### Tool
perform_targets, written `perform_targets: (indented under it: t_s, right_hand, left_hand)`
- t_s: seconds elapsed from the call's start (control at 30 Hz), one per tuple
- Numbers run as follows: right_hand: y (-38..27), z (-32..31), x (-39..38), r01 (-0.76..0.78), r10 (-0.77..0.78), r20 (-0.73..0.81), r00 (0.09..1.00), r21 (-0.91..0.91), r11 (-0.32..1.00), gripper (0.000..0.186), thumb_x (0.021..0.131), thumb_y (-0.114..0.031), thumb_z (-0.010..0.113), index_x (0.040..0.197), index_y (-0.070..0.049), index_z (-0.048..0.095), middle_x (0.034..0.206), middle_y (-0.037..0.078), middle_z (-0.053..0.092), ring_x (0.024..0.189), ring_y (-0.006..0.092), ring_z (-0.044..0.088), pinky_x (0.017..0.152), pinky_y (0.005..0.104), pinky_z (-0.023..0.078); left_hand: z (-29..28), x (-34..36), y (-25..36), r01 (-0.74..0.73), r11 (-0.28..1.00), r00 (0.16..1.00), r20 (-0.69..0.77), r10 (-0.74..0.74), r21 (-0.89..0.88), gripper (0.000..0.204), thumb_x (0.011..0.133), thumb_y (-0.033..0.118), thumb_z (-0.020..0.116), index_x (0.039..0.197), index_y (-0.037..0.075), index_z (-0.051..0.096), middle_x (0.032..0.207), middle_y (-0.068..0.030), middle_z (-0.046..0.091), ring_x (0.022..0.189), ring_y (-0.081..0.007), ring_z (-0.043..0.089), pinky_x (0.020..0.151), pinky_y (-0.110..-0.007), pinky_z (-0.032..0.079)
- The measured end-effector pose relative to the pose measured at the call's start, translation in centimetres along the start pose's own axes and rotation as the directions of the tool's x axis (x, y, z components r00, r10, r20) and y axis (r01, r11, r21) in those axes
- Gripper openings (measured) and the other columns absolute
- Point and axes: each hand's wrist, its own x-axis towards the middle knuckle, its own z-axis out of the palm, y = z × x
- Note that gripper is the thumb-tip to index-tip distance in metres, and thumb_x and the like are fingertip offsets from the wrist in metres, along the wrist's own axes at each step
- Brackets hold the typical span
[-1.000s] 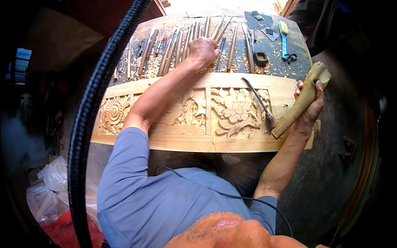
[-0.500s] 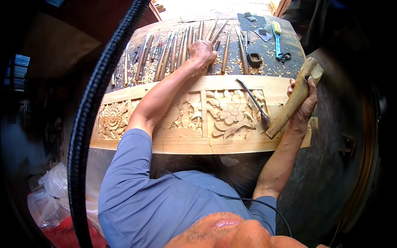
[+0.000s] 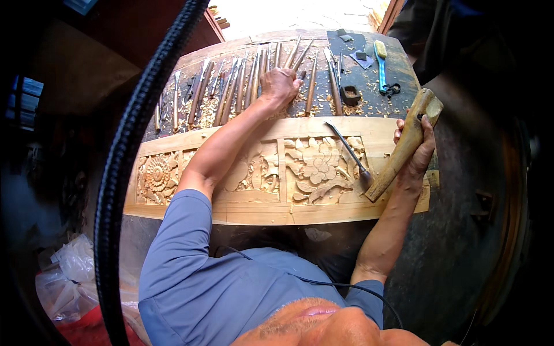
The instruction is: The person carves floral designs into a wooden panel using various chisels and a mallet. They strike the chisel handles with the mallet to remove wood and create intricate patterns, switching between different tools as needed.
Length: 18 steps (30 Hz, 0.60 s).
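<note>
Left hand point(image 3: 279, 85): reached among chisels point(image 3: 312, 83), well apart from the right; could not tell whether gripping.
Right hand point(image 3: 420, 154): clamped round a wooden mallet point(image 3: 398, 157).
Carved board point(image 3: 248, 215): lay partly blocked by the left forearm point(image 3: 234, 144), loose chisel point(image 3: 352, 155) on top.
Bench point(image 3: 402, 64): held shavings point(image 3: 295, 108), black box point(image 3: 350, 95), brush point(image 3: 381, 72).

One mallet point(image 3: 398, 155), one brush point(image 3: 381, 67), one carved board point(image 3: 282, 173) show.

Bare left hand point(image 3: 279, 85): twelve o'clock, fingertips hidden; any grip cannot be told.
Bare right hand point(image 3: 423, 152): three o'clock, palm partly behind the club-shaped brown wooden tool point(image 3: 399, 155).
Pale carved wooden panel point(image 3: 254, 215): strip toward nine o'clock covered by the bare left forearm point(image 3: 232, 147).
Black braided cable point(image 3: 118, 167): cut off at eleven and seven.
Dark shape point(image 3: 438, 34): between one and two, unclear.
</note>
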Motion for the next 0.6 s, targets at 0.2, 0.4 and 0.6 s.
perform_targets:
  t_s: [0.2,0.4,0.6]
  right_hand:
    - [0.0,-0.2,0.0,-0.001,0.001,0.013,1.0,-0.01,1.0,0.046,0.106,-0.041,0.065,0.123,0.001,0.064,0.085,0.012,0.068,0.07,0.0161,0.065,0.063,0.025,0.056]
    - [0.2,-0.1,0.1,-0.005,0.005,0.021,1.0,0.001,1.0,0.046,0.106,-0.04,0.065,0.123,0.003,0.063,0.085,0.012,0.067,0.071,0.0165,0.066,0.064,0.025,0.056]
    - [0.1,0.1,-0.2,-0.018,0.018,0.019,1.0,-0.013,1.0,0.046,0.105,-0.039,0.066,0.123,0.004,0.062,0.086,0.012,0.066,0.074,0.0167,0.067,0.064,0.0252,0.057]
  left_hand:
    - [-1.3,0.3,-0.2,-0.047,0.984,0.995,-0.083,0.062,0.171,0.016,0.1,0.029,0.076,0.087,0.018,0.078,0.06,0.0009,0.063,0.054,-0.0084,0.057,0.047,-0.031,0.046]
    - [0.0,0.4,-1.5,0.001,0.999,0.996,-0.086,0.003,0.041,0.024,0.098,0.038,0.079,0.081,0.021,0.077,0.058,0.0054,0.059,0.05,-0.0073,0.046,0.044,-0.03,0.037]
    - [0.1,0.5,-1.3,0.024,0.992,0.999,-0.044,-0.019,0.127,0.046,0.098,0.049,0.079,0.069,0.019,0.061,0.054,0.0082,0.041,0.049,-0.007,0.032,0.042,-0.03,0.027]
